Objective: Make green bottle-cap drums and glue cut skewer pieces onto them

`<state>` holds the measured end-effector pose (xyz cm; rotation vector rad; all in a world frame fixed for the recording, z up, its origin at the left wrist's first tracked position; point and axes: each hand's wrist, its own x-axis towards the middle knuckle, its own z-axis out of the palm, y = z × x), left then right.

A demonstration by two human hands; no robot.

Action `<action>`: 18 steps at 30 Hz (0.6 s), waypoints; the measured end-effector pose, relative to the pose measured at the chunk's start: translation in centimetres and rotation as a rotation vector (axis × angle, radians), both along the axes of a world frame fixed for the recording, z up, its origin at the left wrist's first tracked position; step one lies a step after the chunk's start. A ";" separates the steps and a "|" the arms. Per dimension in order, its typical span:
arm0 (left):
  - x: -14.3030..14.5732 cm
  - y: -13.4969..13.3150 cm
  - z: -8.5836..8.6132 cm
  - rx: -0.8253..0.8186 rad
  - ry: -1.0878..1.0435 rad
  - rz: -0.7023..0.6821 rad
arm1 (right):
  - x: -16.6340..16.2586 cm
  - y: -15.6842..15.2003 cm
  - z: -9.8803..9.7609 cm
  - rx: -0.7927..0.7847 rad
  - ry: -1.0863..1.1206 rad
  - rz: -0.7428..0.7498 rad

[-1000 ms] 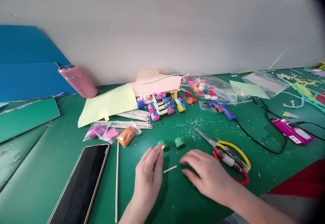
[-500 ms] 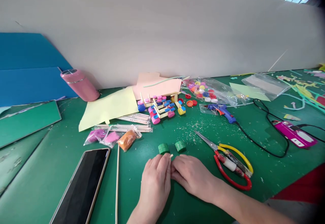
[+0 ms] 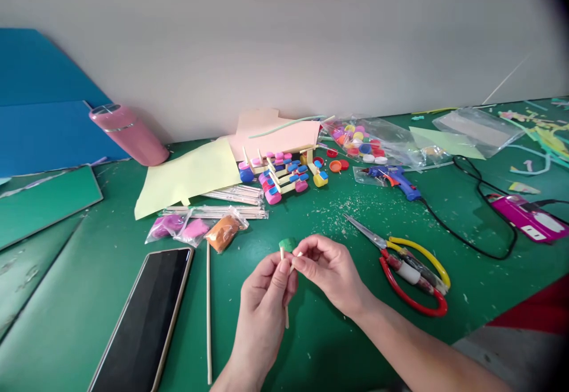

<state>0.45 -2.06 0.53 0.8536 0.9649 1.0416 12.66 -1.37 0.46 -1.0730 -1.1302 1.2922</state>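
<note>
- Head view: at the far left, blue boards (image 3: 40, 113) are seen leaning against the wall, with a green board (image 3: 42, 202) lying flat just in front of them.
- A pink bottle (image 3: 127, 134) is tipped against the wall, and a yellow paper sheet (image 3: 191, 175) lies to its right.
- Near the left, a dark phone (image 3: 142, 315) lies flat on the green table (image 3: 66, 297), with a long thin wooden stick (image 3: 208, 309) lying just beside its right edge.
- Small bags of pink and orange material (image 3: 195, 232) are placed just beyond the phone.
- The left hand (image 3: 264, 306) is raised above the table near the middle, and a short wooden stick (image 3: 284, 285) is pinched upright between its thumb and fingers.
- A green cap (image 3: 287, 244) lies on the table just behind the stick's top end.
- The right hand (image 3: 331, 273) is brought against the left, and a second small stick piece (image 3: 296, 257) is pinched at its fingertips, close to the upright stick.
- A model of sticks and coloured caps (image 3: 284, 175) stands farther back.
- Scissors (image 3: 400, 255) with yellow and red handles lie right of the hands.
- A blue glue gun (image 3: 395, 178) and a bag of caps (image 3: 364, 143) are seen farther right.
</note>
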 end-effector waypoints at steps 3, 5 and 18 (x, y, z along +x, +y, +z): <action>0.1 0.0 -0.3 0.004 0.073 -0.003 | 0.2 0.2 -0.6 -0.002 -0.019 -0.020; 0.2 0.0 -0.4 0.008 0.119 -0.026 | 0.5 0.3 -0.8 -0.003 -0.043 -0.030; -0.1 0.3 0.2 -0.083 0.038 -0.249 | 2.2 0.5 -0.7 0.011 -0.124 0.057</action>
